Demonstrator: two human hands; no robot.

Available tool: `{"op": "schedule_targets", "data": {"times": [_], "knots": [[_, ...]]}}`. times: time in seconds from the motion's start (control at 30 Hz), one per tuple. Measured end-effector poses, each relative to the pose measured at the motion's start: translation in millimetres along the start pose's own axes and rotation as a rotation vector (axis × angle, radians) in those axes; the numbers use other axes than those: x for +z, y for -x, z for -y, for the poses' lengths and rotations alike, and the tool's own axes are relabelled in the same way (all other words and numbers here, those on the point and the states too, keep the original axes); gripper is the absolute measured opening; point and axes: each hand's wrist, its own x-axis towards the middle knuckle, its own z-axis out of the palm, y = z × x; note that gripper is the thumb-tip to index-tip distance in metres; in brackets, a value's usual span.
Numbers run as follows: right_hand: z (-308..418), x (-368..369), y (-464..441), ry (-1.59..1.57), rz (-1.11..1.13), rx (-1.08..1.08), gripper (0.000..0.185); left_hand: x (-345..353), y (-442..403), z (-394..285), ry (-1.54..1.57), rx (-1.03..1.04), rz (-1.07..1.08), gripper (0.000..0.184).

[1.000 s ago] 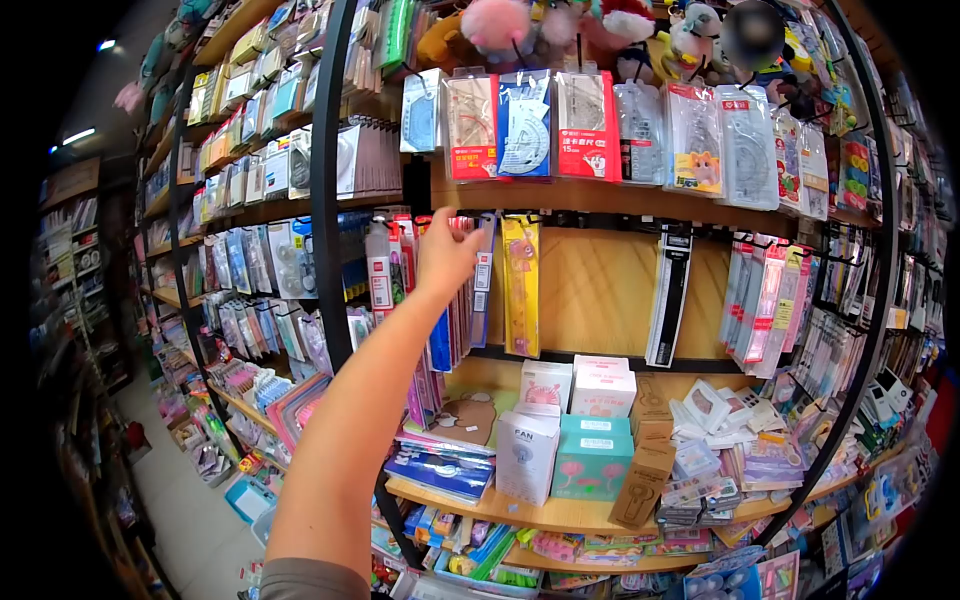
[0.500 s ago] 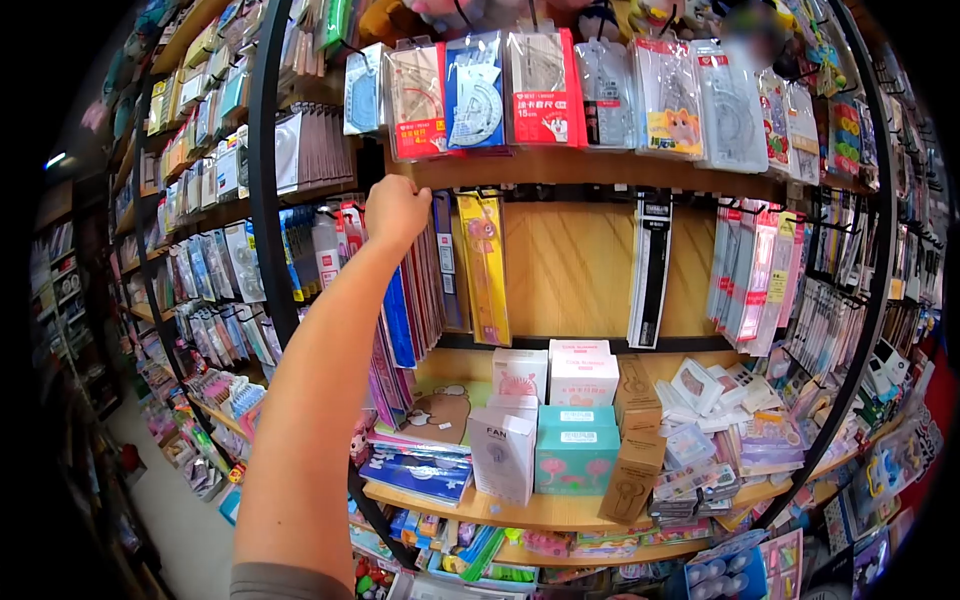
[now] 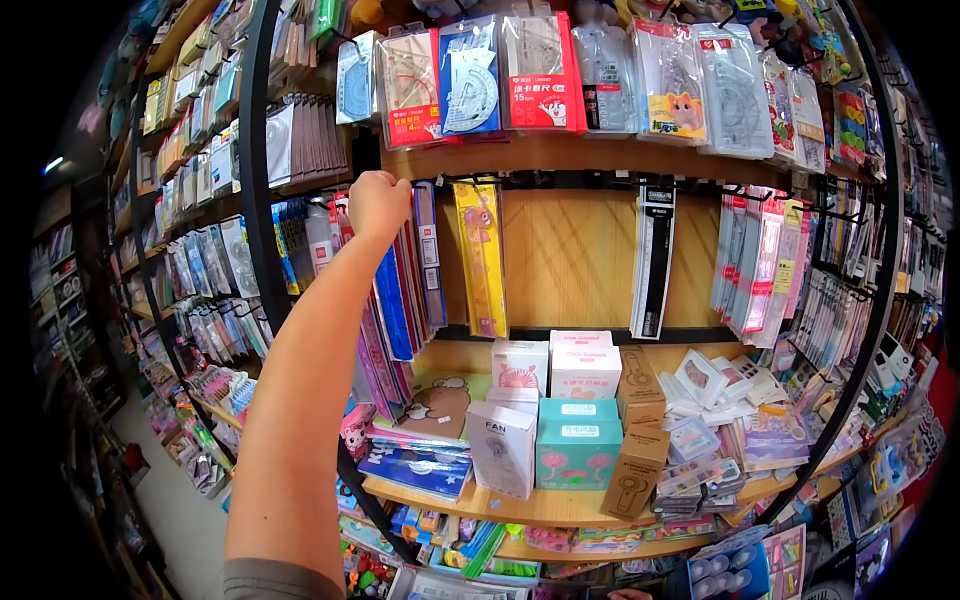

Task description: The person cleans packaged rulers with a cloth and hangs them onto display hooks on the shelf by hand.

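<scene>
My left hand [image 3: 379,205] reaches up from the lower left, its fingers closed at the tops of a row of hanging ruler packs [image 3: 393,310]. The fingertips are hidden behind the fist. Just right of the hand hangs a narrow blue ruler pack [image 3: 429,245]. A yellow ruler pack [image 3: 481,260] hangs apart, farther right. At the bottom edge only a sliver of my right hand [image 3: 630,594] shows, too little to tell its shape.
Set-square and protractor packs [image 3: 545,80] hang above. A black ruler pack [image 3: 654,260] hangs right of the wooden back panel. Below, a shelf holds a white FAN box [image 3: 502,450], teal boxes [image 3: 578,450] and notebooks [image 3: 415,470]. A black post [image 3: 262,180] stands left.
My left hand has moved a little left and the ruler packs beside it have shifted left too, widening the gap to the yellow pack. A sliver of my right hand has appeared below.
</scene>
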Motion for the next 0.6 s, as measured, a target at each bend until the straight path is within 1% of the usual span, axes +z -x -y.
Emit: {"op": "schedule_targets", "data": {"times": [0.13,0.27,0.4,0.6], "knots": [[-2,0,-1,0.009,-0.001,-0.014,0.020,-1,1,-4,0.000,-0.049,-0.007,0.020],[-3,-1,0,-0.034,-0.005,0.022,0.021,3,-5,4,-0.022,-0.018,-0.027,0.020],[-7,-3,-4,-0.035,0.002,0.014,0.021,-1,-5,6,-0.035,-0.004,0.025,0.023],[-5,-2,-5,-0.024,0.004,-0.001,0.022,6,-8,17,0.008,-0.011,-0.024,0.023]]}}
